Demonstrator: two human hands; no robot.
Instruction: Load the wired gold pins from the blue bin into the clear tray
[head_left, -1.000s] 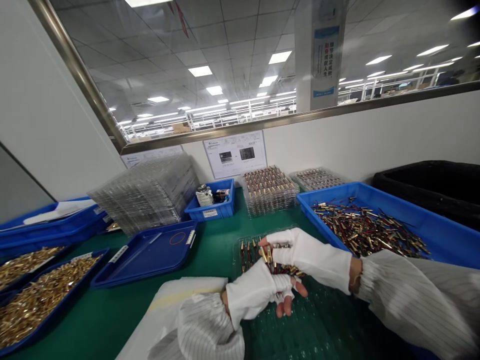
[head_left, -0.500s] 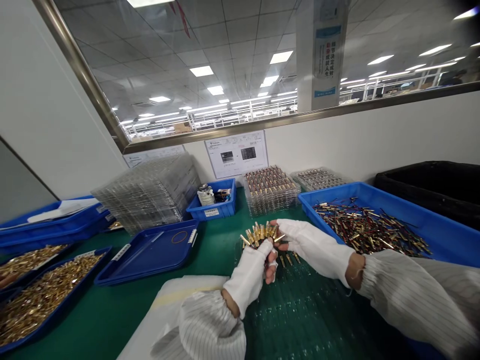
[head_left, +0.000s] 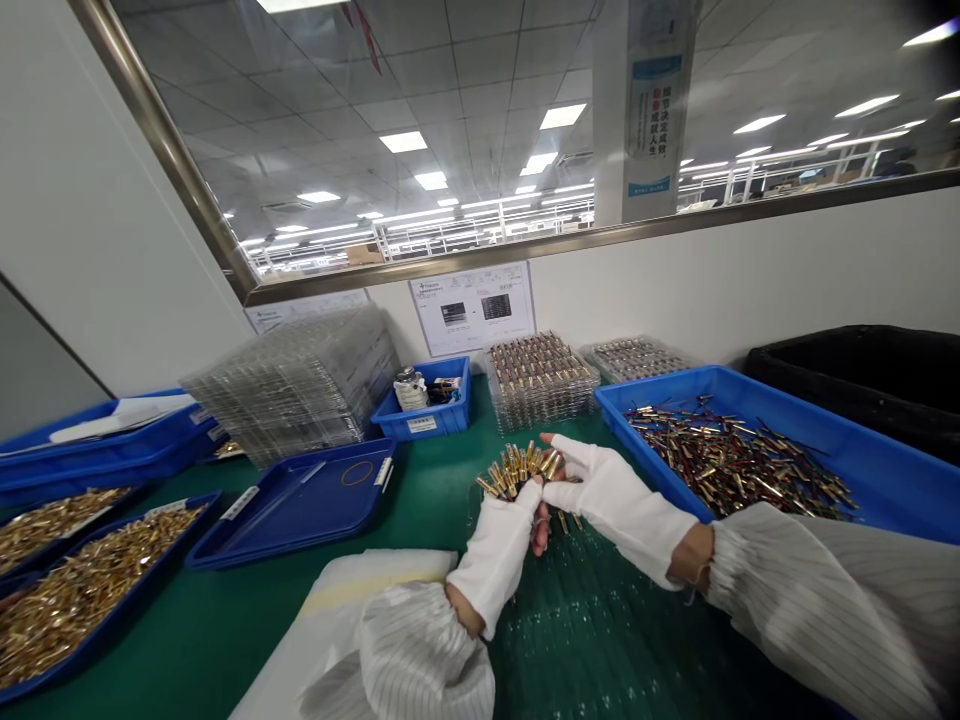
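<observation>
A fanned bunch of brass-tipped pins (head_left: 517, 465) sticks up from my left hand (head_left: 499, 545), whose gloved fingers are closed around its lower ends. My right hand (head_left: 611, 495), also in a white fingerless glove, is at the right end of that bunch, thumb and forefinger on either side of the pins there. Its other fingers are partly hidden. Below both hands lies a clear ribbed plastic tray (head_left: 585, 620) on the green table. A few brass pins show in its far part, just under my right hand.
At right, a blue bin (head_left: 892, 480) holds loose pins with dark and red wires, beside a black container (head_left: 847, 350). Filled clear trays (head_left: 540, 400) stand behind my hands. Left are stacked trays (head_left: 300, 390), a flat blue tray (head_left: 300, 510) and brass parts (head_left: 97, 580).
My right hand has shifted slightly left and its thumb now lies nearer my left hand. The pins at the right end of the bunch sit closer together. My left hand has hardly moved.
</observation>
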